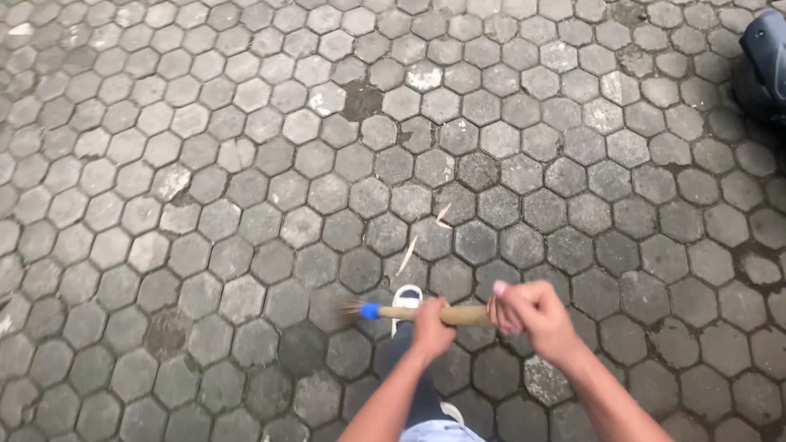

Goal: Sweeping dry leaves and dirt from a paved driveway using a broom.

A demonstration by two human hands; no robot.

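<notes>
- Broom bundle (442, 313), head view: brown stick bundle with a blue band near its frayed left tip, held level above the pavement, just over a shoe.
- Left hand (431, 327): fingers closed round the bundle's middle.
- Right hand (532, 315): fist closed on the bundle's right end.
- White-toed shoe (407, 300) under the bundle, on grey hexagonal pavers (246, 164).
- Two pale dry leaves (408, 255) on the pavers just ahead of the shoe.
- Dark rounded object (765, 61) at the top right edge; can't tell what it is.

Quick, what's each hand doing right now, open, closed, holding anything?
Left hand: closed around the broom handle.
Right hand: closed on the same handle, at its far end.
</notes>
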